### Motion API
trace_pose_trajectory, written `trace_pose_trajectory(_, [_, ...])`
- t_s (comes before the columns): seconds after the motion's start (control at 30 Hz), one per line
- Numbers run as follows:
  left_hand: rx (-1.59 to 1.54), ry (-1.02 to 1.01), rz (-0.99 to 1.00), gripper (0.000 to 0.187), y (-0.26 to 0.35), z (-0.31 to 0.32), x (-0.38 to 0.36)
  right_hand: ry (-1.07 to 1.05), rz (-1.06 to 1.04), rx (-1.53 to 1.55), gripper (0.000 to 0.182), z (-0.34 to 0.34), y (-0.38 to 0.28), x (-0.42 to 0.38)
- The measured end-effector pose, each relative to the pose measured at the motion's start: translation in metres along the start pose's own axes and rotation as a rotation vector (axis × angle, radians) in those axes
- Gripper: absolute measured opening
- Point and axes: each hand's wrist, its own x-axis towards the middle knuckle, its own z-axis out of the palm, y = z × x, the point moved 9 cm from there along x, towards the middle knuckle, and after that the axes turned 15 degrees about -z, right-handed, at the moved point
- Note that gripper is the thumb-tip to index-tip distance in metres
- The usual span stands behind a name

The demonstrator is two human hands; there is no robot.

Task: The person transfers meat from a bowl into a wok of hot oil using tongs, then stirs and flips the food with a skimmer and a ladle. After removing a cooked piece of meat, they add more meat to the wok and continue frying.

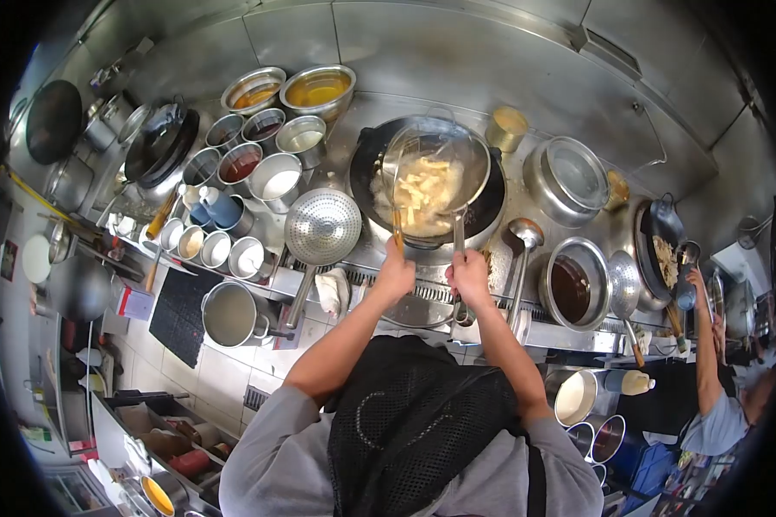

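Note:
My left hand [394, 277] is closed around a wooden-handled utensil [397, 231]; its thin far end reaches into the wok, and I cannot make out its head. My right hand [470, 277] grips the metal handle of a large round strainer [459, 231], tilted over the wok. Pale yellow strips of food [429, 185] lie in bubbling, foamy liquid, seen partly through the strainer. The dark wok [364, 168] sits on the stove in front of me.
Left of the wok rest a perforated skimmer [322, 226], several sauce pots [277, 178] and two basins [319, 90]. On the right are a ladle [526, 233], a bowl of dark sauce [569, 291] and a lidded pot [569, 181]. Another person's arm [707, 353] works at the far right.

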Motion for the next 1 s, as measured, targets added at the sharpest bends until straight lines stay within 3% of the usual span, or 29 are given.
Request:
trace_pose_trajectory(0.03, [-0.273, -0.149, -0.235, 0.050, -0.001, 0.008, -0.001, -0.034, -0.109, -0.230, 0.025, 0.004, -0.022, -0.002])
trace_pose_trajectory(0.07, [-0.273, -0.153, -0.231, 0.050, 0.003, 0.008, 0.005, -0.066, -0.218, -0.459, 0.027, 0.008, -0.039, -0.003])
trace_pose_trajectory(0.1, [-0.446, -0.290, -0.263, 0.040, 0.004, 0.018, 0.011, -0.025, -0.457, -0.632, 0.026, 0.008, -0.017, 0.013])
trace_pose_trajectory(0.17, [-0.686, -0.532, -0.312, 0.018, 0.014, 0.027, 0.014, -0.043, -0.503, -0.711, 0.022, 0.013, -0.040, 0.005])
trace_pose_trajectory(0.3, [-1.024, -0.617, -0.377, 0.012, 0.023, 0.010, 0.012, -0.086, -0.513, -0.805, 0.018, 0.005, -0.074, -0.001])
trace_pose_trajectory(0.47, [-1.136, -0.613, -0.373, 0.010, 0.021, -0.008, 0.011, -0.052, -0.642, -0.801, 0.019, -0.012, -0.134, -0.031])
trace_pose_trajectory(0.53, [-1.157, -0.621, -0.367, 0.012, 0.024, -0.014, 0.009, -0.071, -0.552, -0.694, 0.020, -0.017, -0.135, -0.041])
trace_pose_trajectory(0.7, [-1.120, -0.662, -0.385, 0.019, 0.025, -0.020, -0.010, -0.225, -0.564, -0.886, 0.024, 0.013, -0.078, 0.000])
trace_pose_trajectory(0.83, [-1.032, -0.658, -0.344, 0.023, 0.019, -0.024, -0.009, -0.094, -0.626, -0.857, 0.021, 0.013, -0.109, 0.006])
trace_pose_trajectory(0.97, [-0.997, -0.601, -0.343, 0.028, 0.018, -0.030, 0.000, -0.115, -0.582, -0.693, 0.012, 0.000, -0.125, -0.021])
trace_pose_trajectory(1.0, [-1.002, -0.603, -0.348, 0.030, 0.017, -0.030, 0.002, -0.150, -0.549, -0.681, 0.019, 0.003, -0.116, -0.025])
